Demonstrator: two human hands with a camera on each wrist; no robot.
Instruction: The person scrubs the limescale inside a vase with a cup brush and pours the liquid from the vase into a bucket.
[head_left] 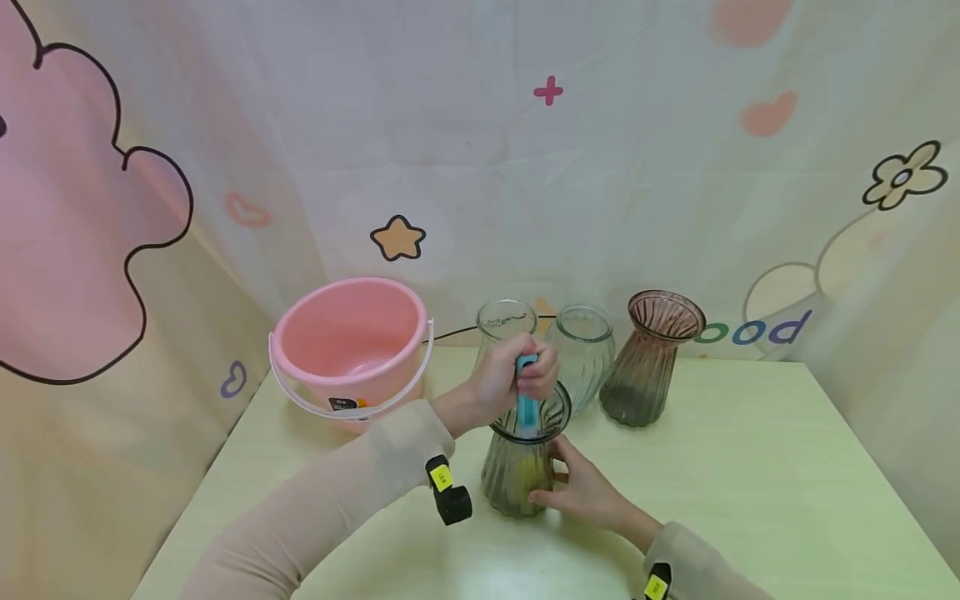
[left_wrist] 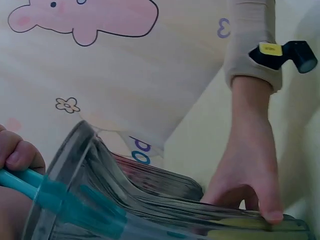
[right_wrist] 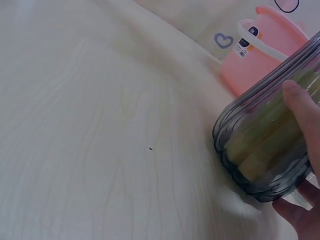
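Observation:
A fluted grey glass vase [head_left: 510, 479] stands on the table in front of the person. My left hand [head_left: 517, 375] grips the teal handle [head_left: 528, 412] of a cleaning brush, which reaches down through the vase's mouth. The brush's yellow-green head [right_wrist: 265, 145] shows through the glass near the bottom in the right wrist view. Low on the vase's right side, my right hand [head_left: 588, 493] holds the glass between thumb and fingers. In the left wrist view, the vase [left_wrist: 145, 195] lies between both hands; the left hand [left_wrist: 22, 155] is partly cut off.
A pink bucket [head_left: 348, 333] with a white handle stands at the back left. Behind the held vase are two clear glass vases, the left one [head_left: 507, 320] partly hidden by the left hand and the other [head_left: 587, 358] beside it. A brownish-pink vase [head_left: 647, 367] stands to their right.

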